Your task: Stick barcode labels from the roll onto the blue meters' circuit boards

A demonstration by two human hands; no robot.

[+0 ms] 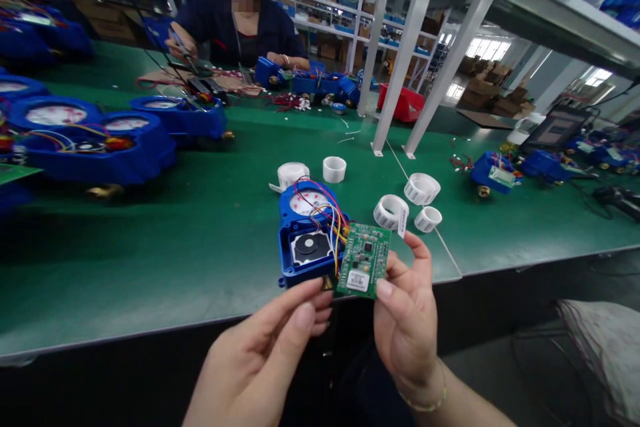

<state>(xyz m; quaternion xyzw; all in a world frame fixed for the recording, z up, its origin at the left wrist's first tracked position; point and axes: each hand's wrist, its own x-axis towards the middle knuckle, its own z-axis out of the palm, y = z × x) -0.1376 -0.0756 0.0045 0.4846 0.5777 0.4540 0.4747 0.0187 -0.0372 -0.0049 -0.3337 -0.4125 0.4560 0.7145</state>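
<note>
A green circuit board with a white label on its lower part is pinched by my right hand at its lower right corner. A small white sticker sits at the raised index fingertip of that hand. Coloured wires run from the board to an open blue meter housing near the table's front edge, which has a round dial and a black disc inside. My left hand is just below the housing, fingers apart and curved near its brass fitting, holding nothing visible.
Rolls of white labels stand behind and right of the housing on the green table. More blue meters are at the left. Metal posts and a red bin stand farther back. Across the table, a person works.
</note>
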